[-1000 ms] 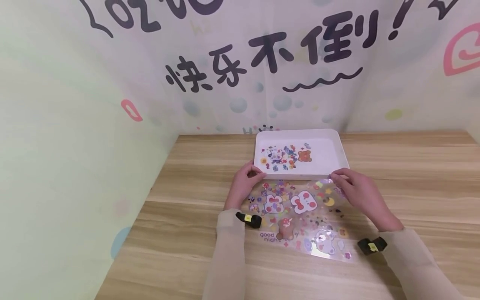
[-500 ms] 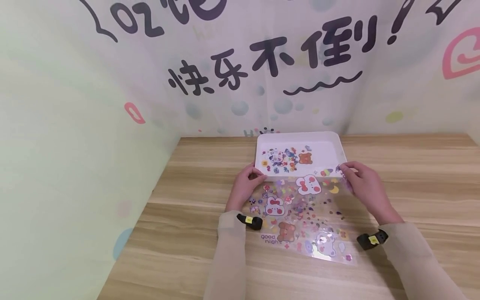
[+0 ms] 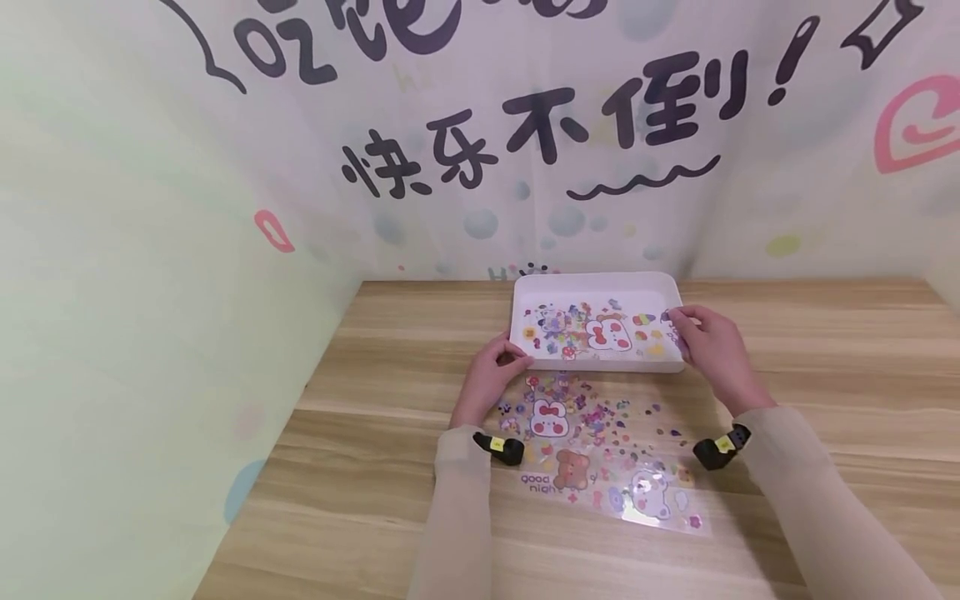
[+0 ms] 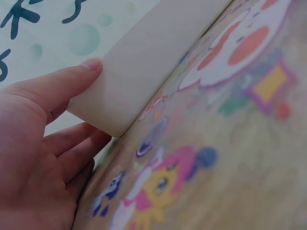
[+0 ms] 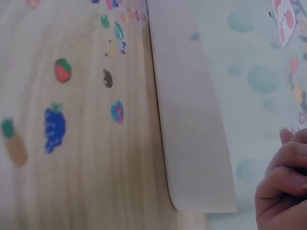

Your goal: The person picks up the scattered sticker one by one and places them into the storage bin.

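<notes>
Sticker sheet (image 3: 609,335), clear, printed with a white rabbit wearing a red bow, small fruit shapes and yellow motifs; located above the right part of the tray. Whether it touches the tray, I cannot tell.

Right hand (image 3: 712,354): thumb and fingers pinching the sheet by its right end, at the tray's right side.

Tray (image 3: 600,365), white, shallow, rounded corners; set at the far side of the table. Contents: a cluster of small colourful stickers (image 3: 552,322), towards the left end.

Left hand (image 3: 487,375): gripping the tray's near left corner, thumb on the wall, fingers around the corner's lower part.

Clear printed film (image 3: 572,469), one sheet or several overlapping, flat on the table before the tray: rabbit, brown bear, white bear, "good night" lettering, many tiny motifs, fruits among them.

Table (image 3: 375,383), wood-grained.

Sleeves (image 3: 461,517), beige, a pair; at each cuff, a black wrist device (image 3: 508,450) with yellow label.

Backdrop (image 3: 450,242), pale cloth: large dark characters, wavy line, bluish dots, pink outlines.
</notes>
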### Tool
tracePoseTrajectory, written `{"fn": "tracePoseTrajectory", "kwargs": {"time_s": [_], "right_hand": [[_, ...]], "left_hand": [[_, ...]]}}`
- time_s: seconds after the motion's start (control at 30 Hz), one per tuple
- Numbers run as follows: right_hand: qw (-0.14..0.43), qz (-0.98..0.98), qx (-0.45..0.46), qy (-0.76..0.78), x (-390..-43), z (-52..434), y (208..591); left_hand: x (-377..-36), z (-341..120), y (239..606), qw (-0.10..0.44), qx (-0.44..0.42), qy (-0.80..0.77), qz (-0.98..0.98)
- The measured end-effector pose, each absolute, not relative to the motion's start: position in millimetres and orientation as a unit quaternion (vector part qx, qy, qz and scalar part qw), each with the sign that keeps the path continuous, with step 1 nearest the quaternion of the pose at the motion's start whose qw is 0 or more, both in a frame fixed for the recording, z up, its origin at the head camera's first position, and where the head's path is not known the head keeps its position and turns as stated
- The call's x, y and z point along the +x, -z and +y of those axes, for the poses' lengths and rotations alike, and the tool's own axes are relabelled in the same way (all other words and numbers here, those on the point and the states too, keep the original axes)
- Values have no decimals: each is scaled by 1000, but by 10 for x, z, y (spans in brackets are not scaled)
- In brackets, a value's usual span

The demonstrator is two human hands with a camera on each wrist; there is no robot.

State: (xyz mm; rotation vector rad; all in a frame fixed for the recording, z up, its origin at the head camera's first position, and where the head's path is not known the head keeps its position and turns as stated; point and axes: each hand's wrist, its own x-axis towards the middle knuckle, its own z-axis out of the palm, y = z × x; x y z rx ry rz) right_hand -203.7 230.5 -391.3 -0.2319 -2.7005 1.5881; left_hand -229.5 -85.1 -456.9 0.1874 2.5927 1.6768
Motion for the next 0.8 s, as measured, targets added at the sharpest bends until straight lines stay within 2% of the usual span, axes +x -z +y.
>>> {"fn": "tracePoseTrajectory", "kwargs": {"time_s": [0.8], "right_hand": [[-2,-849,-105,-518,-2405,2121,4026]], "left_hand": [[-2298,-876,4591,23,74,-544,835]]}}
